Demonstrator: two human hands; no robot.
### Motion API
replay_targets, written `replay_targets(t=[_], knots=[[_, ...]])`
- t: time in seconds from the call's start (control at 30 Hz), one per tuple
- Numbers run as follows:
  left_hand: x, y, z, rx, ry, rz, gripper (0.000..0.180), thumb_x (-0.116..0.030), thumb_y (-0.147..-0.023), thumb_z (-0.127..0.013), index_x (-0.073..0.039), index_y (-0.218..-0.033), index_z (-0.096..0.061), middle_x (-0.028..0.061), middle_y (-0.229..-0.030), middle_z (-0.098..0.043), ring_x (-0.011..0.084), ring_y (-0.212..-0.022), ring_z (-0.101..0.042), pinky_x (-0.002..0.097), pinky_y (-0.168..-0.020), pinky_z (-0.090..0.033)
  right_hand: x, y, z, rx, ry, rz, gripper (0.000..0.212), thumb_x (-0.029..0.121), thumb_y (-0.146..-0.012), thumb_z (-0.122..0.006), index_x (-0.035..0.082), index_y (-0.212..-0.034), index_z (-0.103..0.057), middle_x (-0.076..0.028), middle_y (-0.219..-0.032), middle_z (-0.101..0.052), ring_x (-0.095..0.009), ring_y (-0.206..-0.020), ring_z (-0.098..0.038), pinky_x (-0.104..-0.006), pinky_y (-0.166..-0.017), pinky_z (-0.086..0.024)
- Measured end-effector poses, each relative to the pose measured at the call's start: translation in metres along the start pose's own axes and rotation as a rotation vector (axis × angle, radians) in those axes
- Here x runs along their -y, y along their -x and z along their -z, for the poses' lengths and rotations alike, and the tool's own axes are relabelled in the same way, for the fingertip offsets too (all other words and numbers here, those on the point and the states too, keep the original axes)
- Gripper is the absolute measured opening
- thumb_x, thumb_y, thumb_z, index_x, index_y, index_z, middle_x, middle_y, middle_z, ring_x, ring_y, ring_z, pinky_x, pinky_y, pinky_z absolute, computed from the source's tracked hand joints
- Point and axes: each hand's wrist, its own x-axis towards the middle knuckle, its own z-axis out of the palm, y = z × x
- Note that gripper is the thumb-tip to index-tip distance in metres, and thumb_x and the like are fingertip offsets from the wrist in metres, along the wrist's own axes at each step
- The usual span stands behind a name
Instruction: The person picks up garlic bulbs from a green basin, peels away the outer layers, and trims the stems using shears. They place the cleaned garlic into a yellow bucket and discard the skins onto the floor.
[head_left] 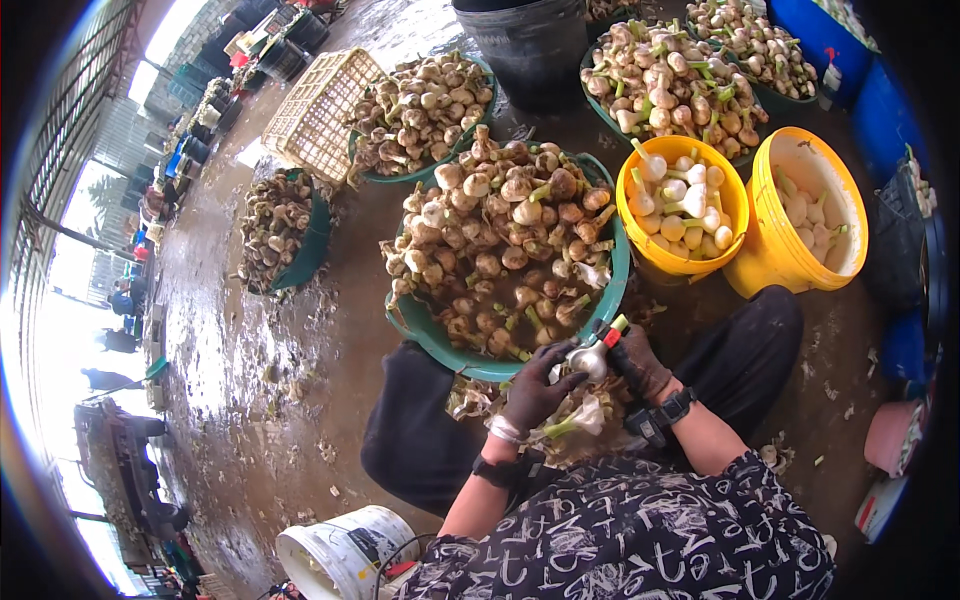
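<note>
A pale, peeled-looking garlic bulb point(588, 363) with a short green stem is in my gloved left hand point(537, 388), its fingers closed around it. My gloved right hand point(640, 366) is closed beside the stem on a small tool with a red part point(612, 338); its exact kind is mostly hidden by the fingers. Just beyond both hands stands a large green tub point(622, 262) heaped with dirty garlic bulbs point(500, 210), the lower ones lying in brown water. Under my hands lie stripped garlic skins and leaves point(582, 415).
A yellow bucket point(735, 262) of cleaner white bulbs and a tilted yellow bucket point(752, 215) stand right of the tub. More garlic-filled tubs, a black bucket point(525, 50) and a cream crate point(310, 115) are farther off. A white bucket point(345, 550) stands at lower left on wet floor.
</note>
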Motion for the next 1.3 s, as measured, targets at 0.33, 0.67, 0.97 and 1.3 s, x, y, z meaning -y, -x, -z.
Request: replay_targets(t=[0.33, 0.67, 0.97, 1.3], knots=[[-0.015, 0.016, -0.010, -0.033, -0.362, -0.132, 0.018, -0.011, -0.068, -0.075, -0.005, -0.081, -0.065, 0.0112, -0.083, -0.062, 0.0277, -0.075, -0.060, 0.0352, -0.066, -0.047, -0.018, -0.011, 0.003, 0.076, 0.004, 0.098, 0.017, 0.016, -0.083, -0.066, 0.002, -0.093, -0.062, 0.000, -0.082, -0.061, -0.007, -0.072, -0.056, -0.0241, -0.064, -0.047], [0.011, 0.053, 0.000, 0.220, -0.547, 0.433, 0.040, -0.045, -0.083, -0.058, -0.008, -0.099, -0.062, 0.0155, -0.083, -0.065, 0.0331, -0.074, -0.062, 0.0400, -0.066, -0.048, -0.027, -0.009, 0.010, -0.032, -0.193, -0.002, 0.026, 0.027, -0.091, -0.054, 0.002, -0.095, -0.062, 0.001, -0.079, -0.058, -0.007, -0.069, -0.053, -0.0234, -0.063, -0.045], [0.108, -0.036, 0.012, -0.227, -0.485, 0.419, 0.052, -0.037, -0.076, -0.067, 0.003, -0.108, -0.058, 0.0221, -0.101, -0.063, 0.0352, -0.095, -0.060, 0.0372, -0.081, -0.047, -0.011, -0.033, 0.037, 0.252, -0.859, -0.168, 0.030, 0.031, -0.090, -0.054, 0.006, -0.106, -0.055, -0.005, -0.094, -0.061, -0.017, -0.082, -0.059, -0.0276, -0.076, -0.049], [0.151, -0.097, -0.016, 0.188, -0.548, 0.529, 0.056, -0.044, -0.066, -0.065, -0.004, -0.105, -0.063, 0.0236, -0.104, -0.061, 0.0360, -0.095, -0.060, 0.0392, -0.084, -0.047, -0.026, -0.048, 0.056, 0.057, -0.131, -0.003, 0.055, 0.057, -0.090, -0.039, 0.006, -0.091, -0.061, 0.000, -0.069, -0.056, -0.012, -0.061, -0.053, -0.0265, -0.055, -0.044]])
